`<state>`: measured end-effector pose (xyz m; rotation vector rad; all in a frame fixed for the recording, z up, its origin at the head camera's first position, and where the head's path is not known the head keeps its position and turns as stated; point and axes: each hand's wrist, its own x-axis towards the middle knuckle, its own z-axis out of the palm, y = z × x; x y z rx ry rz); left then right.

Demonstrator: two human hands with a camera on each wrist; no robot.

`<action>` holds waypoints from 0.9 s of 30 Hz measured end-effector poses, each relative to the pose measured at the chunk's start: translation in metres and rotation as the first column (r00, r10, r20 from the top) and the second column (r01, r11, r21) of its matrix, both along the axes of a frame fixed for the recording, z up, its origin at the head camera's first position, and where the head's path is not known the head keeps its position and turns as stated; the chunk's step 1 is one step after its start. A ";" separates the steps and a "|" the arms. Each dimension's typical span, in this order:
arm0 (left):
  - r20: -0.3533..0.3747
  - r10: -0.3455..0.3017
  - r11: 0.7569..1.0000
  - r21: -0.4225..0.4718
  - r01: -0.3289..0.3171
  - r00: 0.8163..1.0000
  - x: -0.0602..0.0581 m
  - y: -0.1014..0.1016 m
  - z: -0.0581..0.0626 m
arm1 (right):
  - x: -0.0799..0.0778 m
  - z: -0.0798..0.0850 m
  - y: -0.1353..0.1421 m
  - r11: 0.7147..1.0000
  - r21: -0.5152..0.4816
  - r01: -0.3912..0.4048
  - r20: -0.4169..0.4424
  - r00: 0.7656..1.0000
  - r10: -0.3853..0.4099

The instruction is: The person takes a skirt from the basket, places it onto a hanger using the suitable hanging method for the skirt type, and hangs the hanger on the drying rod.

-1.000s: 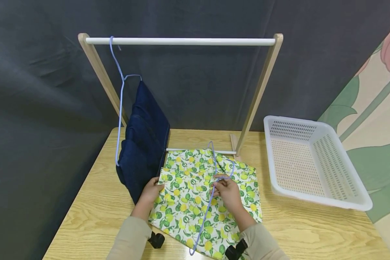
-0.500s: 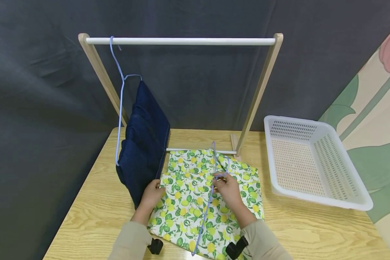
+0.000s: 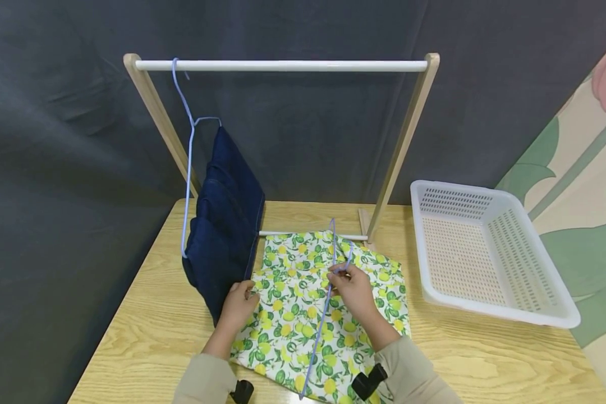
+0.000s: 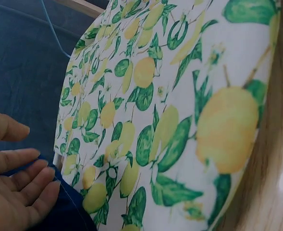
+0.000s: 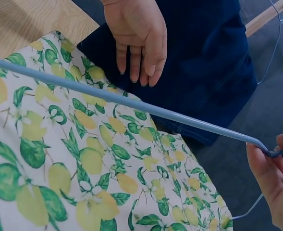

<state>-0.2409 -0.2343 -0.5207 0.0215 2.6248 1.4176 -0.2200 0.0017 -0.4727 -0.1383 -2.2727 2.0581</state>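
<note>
A cloth piece with a lemon-and-leaf print hangs at the front of the rack, reaching toward the person. Across it stands a light-blue clothes hanger, seen nearly edge-on in the head view. The right hand pinches this hanger near its neck; in the right wrist view the thumb and fingers close on the bend. By the cloth's left edge is the left hand. Its fingers look loosely bent, with nothing between them in the left wrist view. Beside it hangs a dark blue garment on another blue hanger.
A wooden rack with a white top rail spans the back of the wooden table. At the right stands a white slotted basket. Dark fabric covers the wall behind.
The left hand has come off the printed cloth's left edge, its fingers loosening. The right hand has turned the hanger slightly, and the cloth has shifted a little to the right.
</note>
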 end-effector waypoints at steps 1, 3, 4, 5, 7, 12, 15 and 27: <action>0.002 -0.016 1.000 0.008 0.016 1.000 0.001 0.001 0.000 | 0.000 0.001 0.000 1.000 0.000 -0.005 0.000 1.000 0.005; 0.009 -0.052 0.998 0.048 0.051 0.999 0.003 0.002 0.000 | 0.000 0.002 0.000 1.000 0.000 -0.017 -0.001 1.000 0.017; 0.018 -0.074 0.994 0.080 0.073 0.997 0.005 0.002 -0.001 | 0.000 0.003 0.000 1.000 0.001 -0.023 -0.005 1.000 0.023; 0.024 -0.102 0.989 0.114 0.099 0.994 0.006 0.003 -0.001 | 0.000 0.005 0.000 1.000 -0.001 -0.026 -0.008 1.000 0.026; 0.035 -0.168 0.970 0.184 0.159 0.985 0.008 0.004 0.000 | -0.001 0.007 -0.001 0.999 -0.003 -0.034 -0.018 0.999 0.034; 0.078 -0.269 0.927 0.290 0.236 0.960 0.013 0.006 0.002 | -0.001 0.014 -0.001 0.999 -0.010 -0.041 -0.032 0.999 0.041; 0.086 -0.292 0.906 0.343 0.247 0.953 0.015 0.007 0.005 | -0.003 0.017 0.000 0.999 -0.012 -0.044 -0.039 0.998 0.044; 0.111 -0.436 0.776 0.548 0.311 0.893 0.027 0.020 0.021 | -0.007 0.029 0.003 0.998 -0.016 -0.059 -0.060 0.997 0.057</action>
